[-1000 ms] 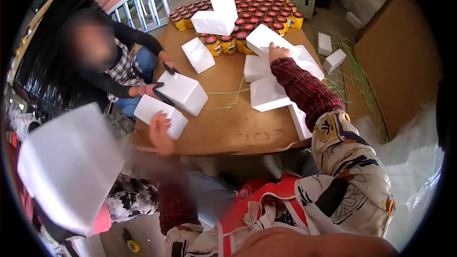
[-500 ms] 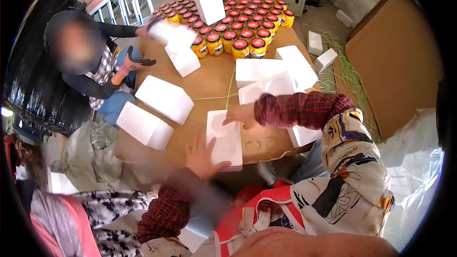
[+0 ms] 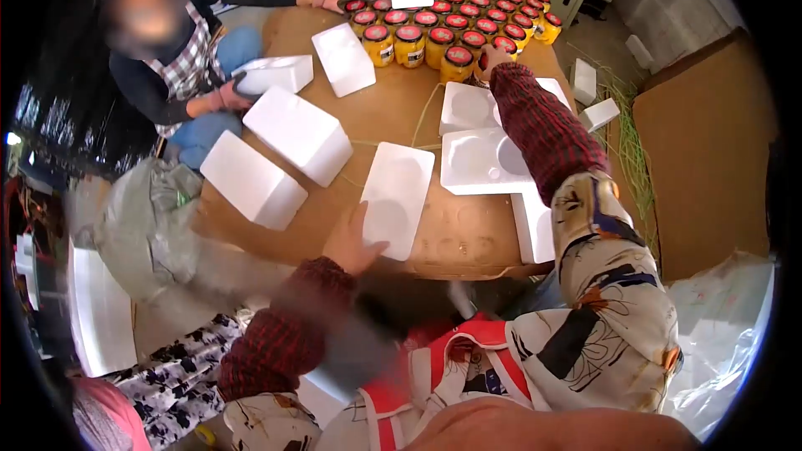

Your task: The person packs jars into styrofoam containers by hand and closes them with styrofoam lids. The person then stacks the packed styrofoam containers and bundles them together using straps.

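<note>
Tabletop (image 3: 468,217), left hand (image 3: 352,242) on block (image 3: 401,188), lengthwise away

Jars (image 3: 409,46) across far side of table (image 3: 388,108); several blocks (image 3: 397,175) before them; sack (image 3: 150,217) left, cardboard (image 3: 710,150) right.

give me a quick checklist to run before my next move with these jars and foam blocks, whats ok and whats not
1. Left hand steadying the near foam block: ok, it rests at the block's lower left.
2. Hollows of that block facing up, with no jar in them: ok.
3. Right hand firmly around a jar: cannot tell, the fingers are partly hidden at the near right edge of the jars.
4. Cardboard surface free of loose bits: not ok, thin straw lies beyond the block.
5. Co-worker's gloved hands out of the way: ok, one is at the jars' left side, the other at another foam block.
</note>
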